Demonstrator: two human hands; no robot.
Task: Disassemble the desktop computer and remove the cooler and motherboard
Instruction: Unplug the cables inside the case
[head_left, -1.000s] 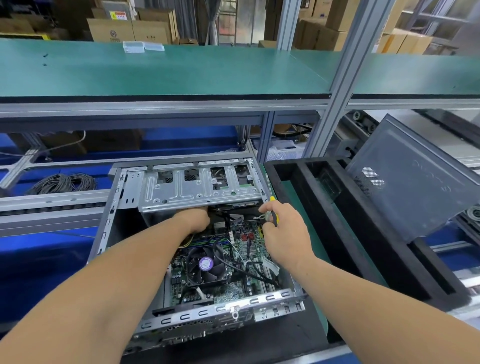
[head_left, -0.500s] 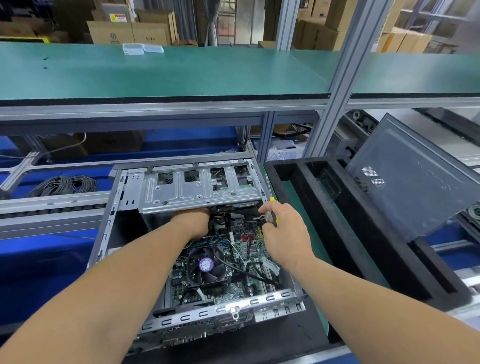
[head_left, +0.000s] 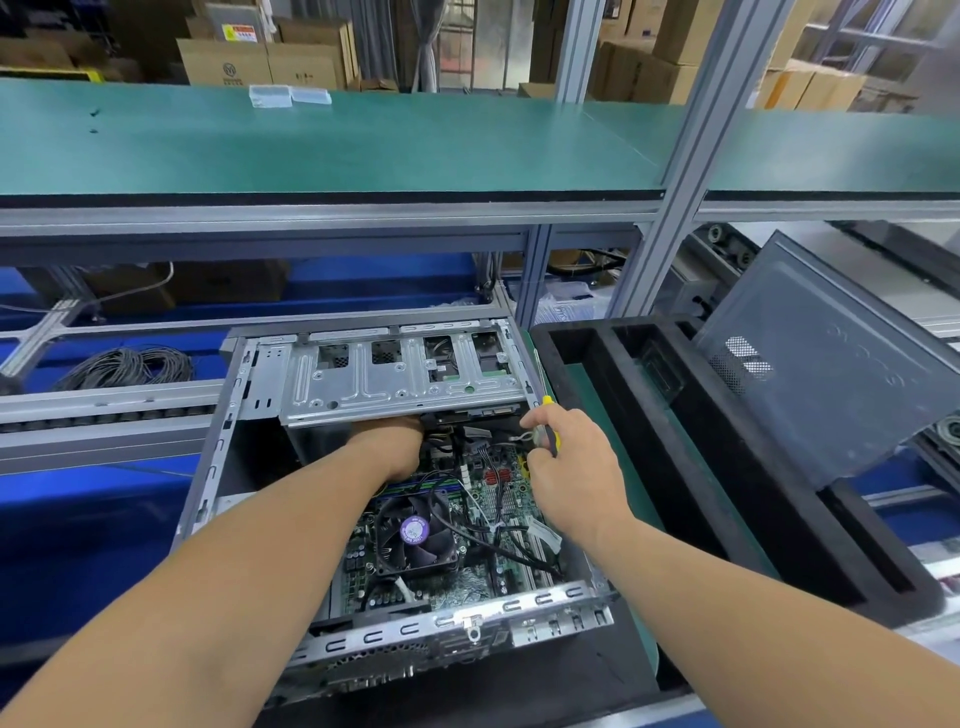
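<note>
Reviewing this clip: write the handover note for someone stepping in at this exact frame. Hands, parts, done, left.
Left hand: reaching under the silver drive cage; its fingers are hidden, so the grip cannot be told.
Right hand: closed on a yellow-handled screwdriver at the case's right edge.
Parts: the open computer case lies on the bench. The cooler sits on the motherboard, cables crossing over both.
Done: the side panel is off, leaning on the black foam tray to the right.
Left: clear the cables, then remove cooler and motherboard.
</note>
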